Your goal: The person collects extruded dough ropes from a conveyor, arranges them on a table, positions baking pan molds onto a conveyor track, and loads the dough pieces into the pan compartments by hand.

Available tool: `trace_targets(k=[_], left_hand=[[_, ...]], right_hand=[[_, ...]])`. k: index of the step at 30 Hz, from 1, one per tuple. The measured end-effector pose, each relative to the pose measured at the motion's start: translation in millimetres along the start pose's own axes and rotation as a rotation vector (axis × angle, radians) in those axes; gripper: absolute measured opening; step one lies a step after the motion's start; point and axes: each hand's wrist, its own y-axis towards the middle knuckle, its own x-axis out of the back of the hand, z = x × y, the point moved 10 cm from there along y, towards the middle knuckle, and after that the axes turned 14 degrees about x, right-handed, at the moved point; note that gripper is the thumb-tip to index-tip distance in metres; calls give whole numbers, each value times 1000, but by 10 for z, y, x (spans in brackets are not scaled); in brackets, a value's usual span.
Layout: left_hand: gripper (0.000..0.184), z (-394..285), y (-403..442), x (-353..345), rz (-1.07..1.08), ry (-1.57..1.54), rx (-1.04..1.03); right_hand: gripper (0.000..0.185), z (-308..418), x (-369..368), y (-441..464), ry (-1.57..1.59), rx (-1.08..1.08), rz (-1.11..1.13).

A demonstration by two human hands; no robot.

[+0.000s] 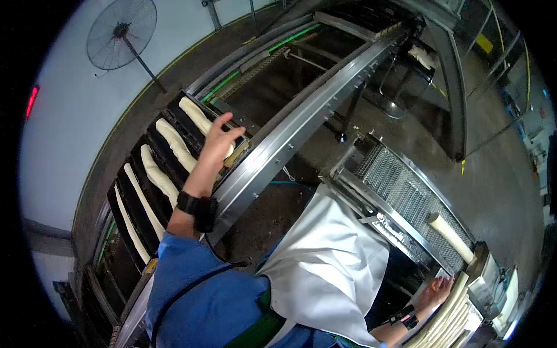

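Note:
My left hand (220, 140) reaches over the far end of a row of black trays, its fingers spread and holding nothing. Beneath it lies a long pale dough strip (195, 115) in its tray (174, 110), partly hidden by the hand. More dough strips, such as one (175, 142) beside it, lie singly in the neighbouring trays. Low on the right, my right hand (434, 294) is beside a pile of long dough strips (444, 319). Its fingers stretch out close to the top strip; whether they touch it is unclear.
A dough roll (449, 236) lies on a metal mesh conveyor (400, 185) at right, near a metal box (484, 278). The steel rail (307, 116) of the tray line runs in front of me. A large fan (122, 32) stands by the wall.

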Motion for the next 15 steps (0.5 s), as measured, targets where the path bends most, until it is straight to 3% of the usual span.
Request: trace_targets(k=[2,4,5,7,8,9,12,13,15], left_hand=[[65,206,54,25,-11,-22,67],[67,333,68,279,-22,-484,60],[63,503,282,554,-82,-474,-3],[60,363,32,713,-158,-657,70],[58,422,11,926,-261,-590,-9],[58,440,-74,963,-269,-591,-2],[51,369,-409,1157,-323,-443,-14],[48,412,-452,1387,-453,-221,-129],[52,470,-514,1783,-666,110,-346]], right_hand=[[27,-275,-266,65,22,74,154],[27,-370,-600,13,-47,42,254],[28,-440,-818,-25,-126,12,350],[27,-478,-1289,53,-240,51,454],[27,-513,-1469,6,-352,105,555],[28,-583,-1693,111,-469,327,732],[44,-581,-2169,-48,-1021,845,868],[46,-539,-2287,-186,-1201,967,887],[56,-747,-2446,-78,-1251,888,1038]])
